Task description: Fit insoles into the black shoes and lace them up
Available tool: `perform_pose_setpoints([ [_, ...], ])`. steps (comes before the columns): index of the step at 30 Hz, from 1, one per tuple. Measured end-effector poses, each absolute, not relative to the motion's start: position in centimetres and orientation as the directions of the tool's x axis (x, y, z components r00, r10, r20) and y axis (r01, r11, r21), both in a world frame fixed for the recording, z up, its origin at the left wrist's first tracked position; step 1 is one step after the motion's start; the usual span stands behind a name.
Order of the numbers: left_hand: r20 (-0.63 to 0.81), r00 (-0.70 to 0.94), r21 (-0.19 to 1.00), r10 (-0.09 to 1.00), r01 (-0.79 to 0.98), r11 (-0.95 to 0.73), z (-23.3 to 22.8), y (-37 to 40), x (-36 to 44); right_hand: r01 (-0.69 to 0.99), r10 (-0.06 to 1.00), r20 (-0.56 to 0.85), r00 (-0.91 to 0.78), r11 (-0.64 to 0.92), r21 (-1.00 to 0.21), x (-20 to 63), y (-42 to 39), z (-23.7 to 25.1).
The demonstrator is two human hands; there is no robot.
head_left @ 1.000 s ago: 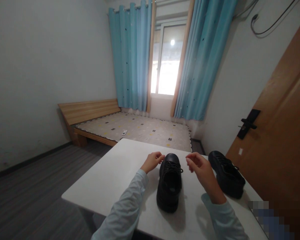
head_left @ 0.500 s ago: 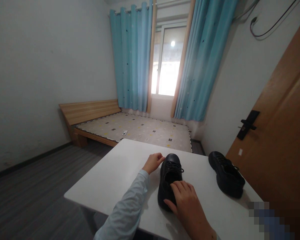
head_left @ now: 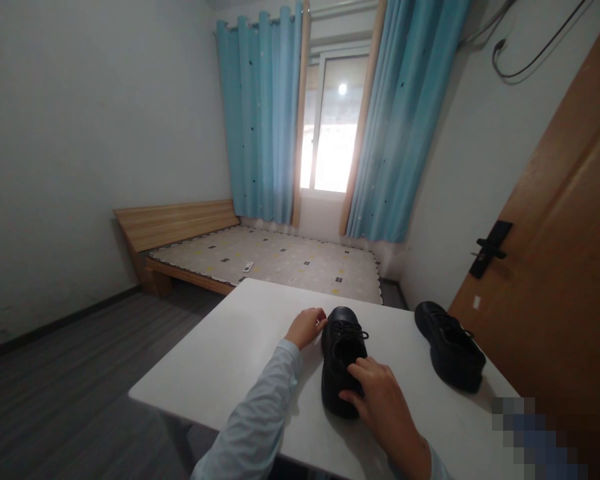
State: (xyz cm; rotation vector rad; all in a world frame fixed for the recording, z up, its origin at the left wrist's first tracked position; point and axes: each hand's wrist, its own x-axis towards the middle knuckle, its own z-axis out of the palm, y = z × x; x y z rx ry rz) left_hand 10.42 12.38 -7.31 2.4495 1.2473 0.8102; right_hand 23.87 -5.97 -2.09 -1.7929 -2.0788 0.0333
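Note:
A black lace-up shoe [head_left: 343,333] rests on the white table [head_left: 205,360], its toe pointing away from me and a lace loop sticking out to its right. My right hand [head_left: 380,397] grips the right side of its heel, fingers at the collar and thumb lower on the back. Beside the front left of the shoe, my left hand [head_left: 307,327] has its fingers curled together, close against the upper. Whatever those fingertips hold, if anything, is too small to make out. The matching black shoe [head_left: 450,347] stands apart near the table's right edge.
Beyond the table is a low wooden bed with a patterned mattress [head_left: 280,260], a white remote [head_left: 248,267] lying on it. Blue curtains [head_left: 260,120] flank the window. A wooden door [head_left: 545,267] with a black handle stands close on the right.
The rear of the shoe has swung slightly to the right, with my right hand moving along with it. My left hand stays by the front of the shoe. The view has shifted a little.

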Motion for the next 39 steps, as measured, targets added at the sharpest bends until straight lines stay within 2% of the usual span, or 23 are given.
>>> perform_pose_setpoints([
  [9, 0.366, 0.452, 0.483, 0.813, 0.654, -0.581, -7.3, 11.9, 10.2, 0.954, 0.947, 0.287, -0.144, 0.21, -0.216, 27.3, -4.5, -0.3],
  [18, 0.349, 0.462, 0.472, 0.816, 0.665, -0.579, -7.4, 12.1, 9.8, 0.977, 0.925, 0.365, -0.11, 0.168, -0.131, 32.3, -1.9, -1.9],
  [30, 0.329, 0.473, 0.469, 0.817, 0.669, -0.576, -7.6, 12.0, 9.7, 0.968, 0.856, 0.517, -0.016, 0.142, -0.206, 38.9, 0.5, -5.1],
  [39, 0.316, 0.477, 0.463, 0.82, 0.677, -0.572, -7.9, 12.2, 9.7, 0.978, 0.835, 0.551, 0.011, 0.104, -0.179, 41.5, 0.9, -7.1],
])
